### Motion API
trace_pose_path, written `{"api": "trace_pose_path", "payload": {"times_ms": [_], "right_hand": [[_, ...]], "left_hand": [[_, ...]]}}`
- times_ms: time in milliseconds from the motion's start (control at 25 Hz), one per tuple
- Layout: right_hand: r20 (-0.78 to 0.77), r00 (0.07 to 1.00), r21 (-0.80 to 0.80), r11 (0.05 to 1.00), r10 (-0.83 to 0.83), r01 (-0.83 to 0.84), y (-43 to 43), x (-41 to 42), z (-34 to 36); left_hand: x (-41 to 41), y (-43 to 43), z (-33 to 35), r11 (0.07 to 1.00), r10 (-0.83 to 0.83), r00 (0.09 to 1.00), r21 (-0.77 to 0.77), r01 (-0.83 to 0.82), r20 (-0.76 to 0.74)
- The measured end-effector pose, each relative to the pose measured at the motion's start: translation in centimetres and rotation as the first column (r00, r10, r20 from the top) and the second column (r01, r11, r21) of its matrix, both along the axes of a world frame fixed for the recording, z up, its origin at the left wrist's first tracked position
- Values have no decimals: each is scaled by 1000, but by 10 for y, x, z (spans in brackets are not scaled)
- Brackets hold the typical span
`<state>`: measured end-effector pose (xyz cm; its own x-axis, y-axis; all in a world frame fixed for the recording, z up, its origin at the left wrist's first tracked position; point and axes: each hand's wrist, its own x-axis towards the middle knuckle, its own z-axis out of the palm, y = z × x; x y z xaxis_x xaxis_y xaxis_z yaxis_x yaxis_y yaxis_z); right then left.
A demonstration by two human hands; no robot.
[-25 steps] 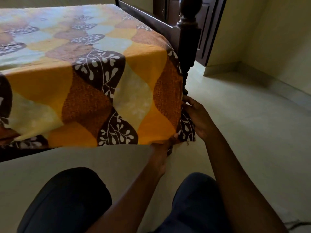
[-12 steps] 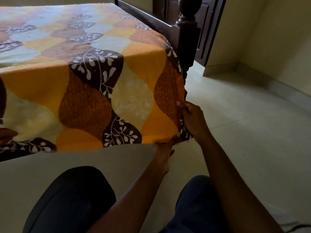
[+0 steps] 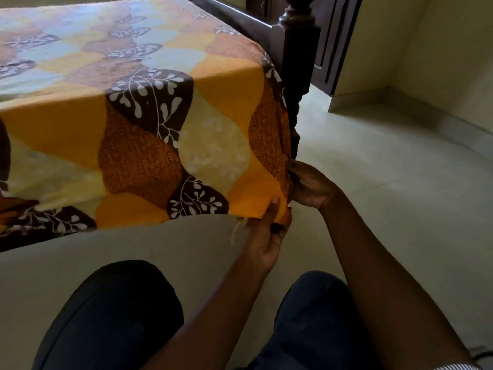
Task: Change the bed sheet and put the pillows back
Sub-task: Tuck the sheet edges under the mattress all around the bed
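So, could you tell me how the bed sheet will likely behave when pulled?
Probably floppy: the bed sheet drapes over the edge and bunches where the left hand pinches its corner. Likely light, as a pinch holds it up.

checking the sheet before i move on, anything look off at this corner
Yes: a loose tan thread dangles from the hem of the bed sheet beside the left hand, so the edge looks frayed. The hem also hangs untucked and bunches at the far left.
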<state>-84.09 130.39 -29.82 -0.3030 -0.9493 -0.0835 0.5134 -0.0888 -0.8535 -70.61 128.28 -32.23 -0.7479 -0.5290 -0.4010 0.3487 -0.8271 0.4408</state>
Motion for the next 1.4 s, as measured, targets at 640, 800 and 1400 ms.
{"api": "trace_pose_path", "payload": {"times_ms": [640,800,1400], "right_hand": [[-892,275,-69,709,-359,702,-4,50,34],[-897,351,-6,803,-267,595,3,22,34],[-969,202,12,793,-141,610,-31,-13,35]], "left_hand": [[-7,-5,-11,940,28,871,-309,144,491],[10,4,-1,983,-84,834,-91,159,546],[43,-78,102,953,299,953,-70,-296,42]]}}
